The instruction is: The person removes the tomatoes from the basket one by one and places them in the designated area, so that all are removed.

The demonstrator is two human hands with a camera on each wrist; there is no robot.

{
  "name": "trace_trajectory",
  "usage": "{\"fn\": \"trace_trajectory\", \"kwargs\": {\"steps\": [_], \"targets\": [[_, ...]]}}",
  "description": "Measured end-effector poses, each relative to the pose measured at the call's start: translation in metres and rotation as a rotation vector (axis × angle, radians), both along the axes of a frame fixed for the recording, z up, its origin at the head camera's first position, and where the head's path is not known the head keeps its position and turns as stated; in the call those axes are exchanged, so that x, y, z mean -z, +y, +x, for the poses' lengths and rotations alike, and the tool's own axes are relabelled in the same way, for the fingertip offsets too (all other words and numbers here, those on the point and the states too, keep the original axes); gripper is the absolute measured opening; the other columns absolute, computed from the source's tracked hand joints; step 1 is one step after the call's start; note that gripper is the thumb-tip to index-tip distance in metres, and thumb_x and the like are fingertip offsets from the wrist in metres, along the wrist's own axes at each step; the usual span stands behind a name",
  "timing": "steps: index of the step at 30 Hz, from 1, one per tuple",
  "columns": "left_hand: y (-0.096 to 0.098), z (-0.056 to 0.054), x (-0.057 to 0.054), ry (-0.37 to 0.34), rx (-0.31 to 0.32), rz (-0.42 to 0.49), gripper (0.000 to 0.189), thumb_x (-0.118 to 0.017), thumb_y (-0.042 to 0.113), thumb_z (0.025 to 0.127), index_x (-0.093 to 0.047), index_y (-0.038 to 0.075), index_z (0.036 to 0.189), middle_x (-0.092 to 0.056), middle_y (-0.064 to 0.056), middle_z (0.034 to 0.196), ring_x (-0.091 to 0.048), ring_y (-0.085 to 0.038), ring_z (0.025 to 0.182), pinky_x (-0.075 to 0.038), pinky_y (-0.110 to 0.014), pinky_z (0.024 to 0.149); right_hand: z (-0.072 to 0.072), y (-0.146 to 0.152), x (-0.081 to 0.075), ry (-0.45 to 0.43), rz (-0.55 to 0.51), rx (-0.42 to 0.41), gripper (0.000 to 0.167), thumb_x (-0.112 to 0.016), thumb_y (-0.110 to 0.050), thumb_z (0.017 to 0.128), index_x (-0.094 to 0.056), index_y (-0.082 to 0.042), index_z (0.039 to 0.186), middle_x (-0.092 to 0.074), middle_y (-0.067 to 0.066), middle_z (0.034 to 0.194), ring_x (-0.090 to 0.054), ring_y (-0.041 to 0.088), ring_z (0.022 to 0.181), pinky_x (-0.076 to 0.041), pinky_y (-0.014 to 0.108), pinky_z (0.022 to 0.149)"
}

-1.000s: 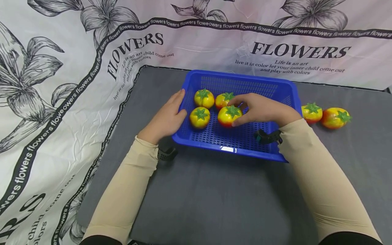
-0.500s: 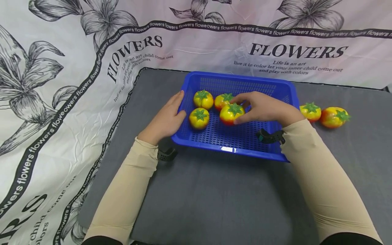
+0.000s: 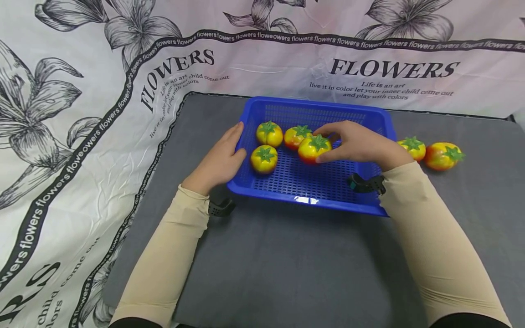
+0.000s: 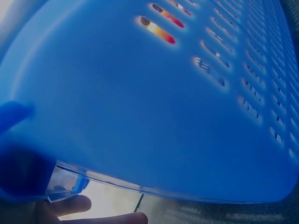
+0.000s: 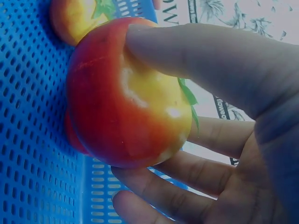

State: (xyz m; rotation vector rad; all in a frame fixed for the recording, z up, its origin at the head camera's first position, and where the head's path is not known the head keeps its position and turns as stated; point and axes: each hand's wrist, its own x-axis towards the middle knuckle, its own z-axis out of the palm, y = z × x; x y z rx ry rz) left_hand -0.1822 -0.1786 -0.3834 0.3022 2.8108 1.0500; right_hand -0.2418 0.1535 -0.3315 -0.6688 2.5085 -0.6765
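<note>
My right hand (image 3: 350, 142) pinches a glossy yellow-and-red tomato (image 3: 314, 149) with a green star-shaped top, over the blue basket (image 3: 307, 200). In the right wrist view the thumb lies on one side of this tomato (image 5: 131, 98) and the fingers on the other, above the perforated basket floor. A second tomato (image 3: 297, 136) sits right behind it in the basket. Two more, a rear tomato (image 3: 269, 134) and a front tomato (image 3: 264, 159), stand at the left end. My left hand (image 3: 219, 159) rests with extended fingers against the basket's left side; in its wrist view the basket wall (image 4: 140, 121) fills most of the frame.
Two other fruits, an upright tomato (image 3: 413, 148) and a tilted tomato (image 3: 443, 156), lie right of the basket on the grey tabletop (image 3: 287, 264). A flower-printed white cloth (image 3: 270, 68) hangs behind and to the left.
My right hand has moved slightly right and up with its tomato, away from the tomatoes at the left end. The left hand stays at the basket's side.
</note>
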Motion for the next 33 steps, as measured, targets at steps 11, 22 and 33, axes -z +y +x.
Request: {"fn": "trace_trajectory", "kwargs": {"steps": [11,22,33], "targets": [[0.0,0.0,0.001,0.002,0.008,0.001,0.07,-0.042,0.023,0.107,-0.014,0.01,0.169,-0.015,-0.009,0.176,-0.017,-0.026,0.161,-0.015,-0.046,0.13,0.004,0.01,-0.006,0.03,-0.012,0.019,0.072,-0.085,-0.041,0.088,-0.06,-0.009,0.147,-0.061,0.019,0.143,-0.058,0.036,0.122,-0.05,0.057,0.101],[0.002,0.001,-0.001,0.001,0.009,0.009,0.07,-0.043,0.022,0.106,-0.015,0.01,0.169,-0.016,-0.01,0.176,-0.017,-0.027,0.161,-0.015,-0.046,0.13,0.01,0.028,-0.017,0.041,0.009,0.069,0.072,-0.082,-0.046,0.09,-0.059,-0.009,0.147,-0.06,0.018,0.144,-0.058,0.036,0.122,-0.05,0.057,0.1],[0.0,0.0,0.001,-0.004,0.012,-0.003,0.071,-0.043,0.023,0.106,-0.014,0.011,0.169,-0.015,-0.008,0.176,-0.016,-0.026,0.162,-0.015,-0.046,0.13,0.012,0.053,-0.021,0.031,0.032,0.129,0.078,-0.081,-0.052,0.089,-0.056,-0.01,0.15,-0.057,0.021,0.143,-0.056,0.039,0.121,-0.05,0.057,0.096]]}}
